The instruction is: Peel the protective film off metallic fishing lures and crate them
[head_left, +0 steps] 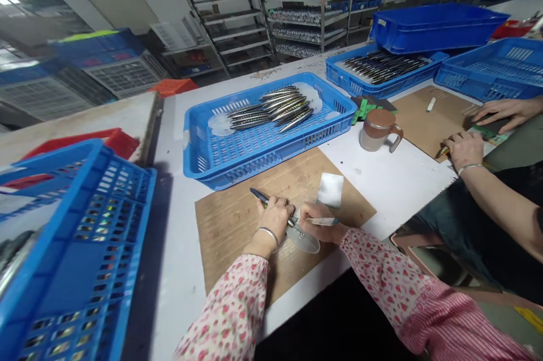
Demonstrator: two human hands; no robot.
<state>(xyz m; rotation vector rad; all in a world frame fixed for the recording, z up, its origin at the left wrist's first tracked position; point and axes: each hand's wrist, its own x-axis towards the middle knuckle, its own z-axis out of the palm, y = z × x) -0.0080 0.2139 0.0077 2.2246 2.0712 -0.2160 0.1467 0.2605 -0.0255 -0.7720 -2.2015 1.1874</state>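
My left hand (275, 219) is closed around a slim, dark fishing lure (258, 195), pressing it down over the cardboard sheet (227, 236). The lure's pointed end sticks out to the upper left; small metal parts show at its other end, between my hands. In a pinch, my right hand (313, 218) grips a pale, slim pen-like tool (324, 221) close to that end. Its working tip is hidden by my fingers. Under my hands lies a translucent oval sheet (307, 243). A small whitish square (331, 188) rests just beyond my right hand.
Ahead stands a blue basket (254, 158) with a pile of lures (275, 106). A lidded cup (375, 129) is at the right, near a co-worker's hands (466, 149). Tall blue crates (93, 259) flank the left. More lures fill a farther basket (382, 86).
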